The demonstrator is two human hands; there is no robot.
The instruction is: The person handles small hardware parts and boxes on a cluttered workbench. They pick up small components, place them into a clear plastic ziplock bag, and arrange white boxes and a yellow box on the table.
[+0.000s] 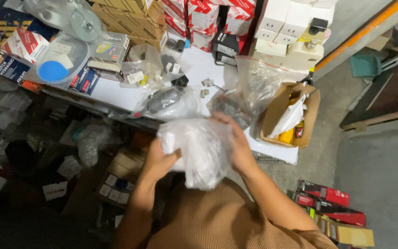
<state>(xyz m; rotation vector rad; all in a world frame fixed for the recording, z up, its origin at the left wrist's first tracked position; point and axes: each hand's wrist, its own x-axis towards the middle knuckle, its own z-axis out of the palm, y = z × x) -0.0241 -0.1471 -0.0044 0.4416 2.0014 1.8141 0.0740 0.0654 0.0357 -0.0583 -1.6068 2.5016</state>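
Head view looks straight down on a person in a tan ribbed garment, both hands raised in front of the chest around a cloudy white plastic bag (201,152). The left hand (158,160) has its grip clamped on the bag's edge at nine o'clock; the right hand (237,145) curls over the side at three o'clock, fingers closed on the film. The bag hangs between them, just off the near edge of the white worktop (116,94), and it is blurred, so what sits inside cannot be made out. Judging by this, the handling is midway: the bag is off the worktop and gathered in both hands, but nothing has been drawn out of it or laid down.

Around it the worktop is crowded. At twelve o'clock of the bag lie several clear bags holding dark parts (166,99), with another crumpled clear bag (254,85) at one o'clock. An open brown cardboard box (312,115) with white and yellow contents sits at two o'clock. A clear tub with a blue disc inside (58,62) stands at ten o'clock, and stacked red-and-white cartons (199,18) line the far edge. Red boxes (328,196) lie on the floor at four o'clock. The loose bags just beyond the hands leave little bare room for setting anything down.
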